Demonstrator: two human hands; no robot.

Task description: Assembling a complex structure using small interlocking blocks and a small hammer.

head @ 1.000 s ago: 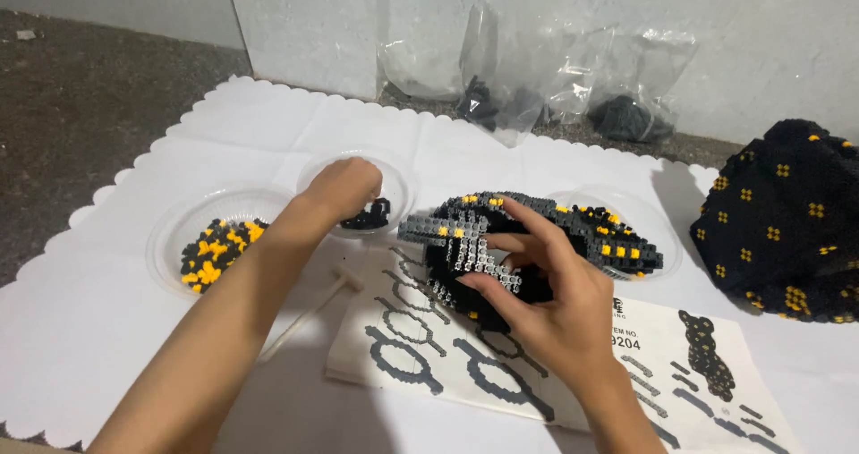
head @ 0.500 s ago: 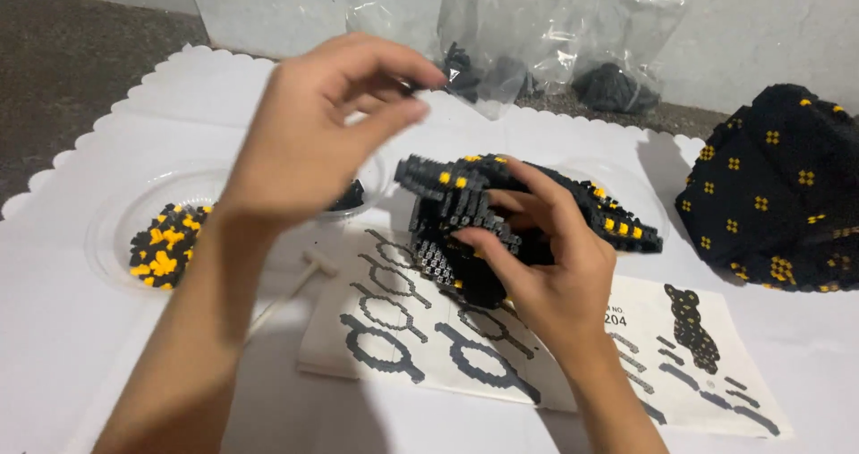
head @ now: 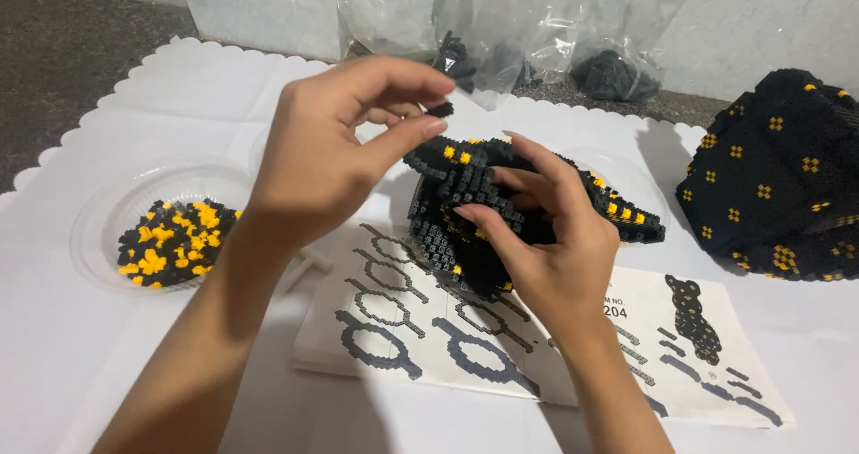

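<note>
The left hand (head: 331,159) pinches a tiny black brick (head: 439,110) just above the black-and-yellow brick model (head: 465,203), which the right hand (head: 546,248) grips steady over the instruction sheet (head: 429,338).

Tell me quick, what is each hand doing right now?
Left hand: fingers pinched shut on a small black brick.
Right hand: fingers closed around the black and yellow brick model.

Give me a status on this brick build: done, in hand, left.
Done: a large black-and-yellow section sits finished-looking at the right. In hand: the right hand grips a partly built black piece over the instruction sheet, while the left hand pinches one small black brick. Left: loose bricks in the dish and bags.
</note>
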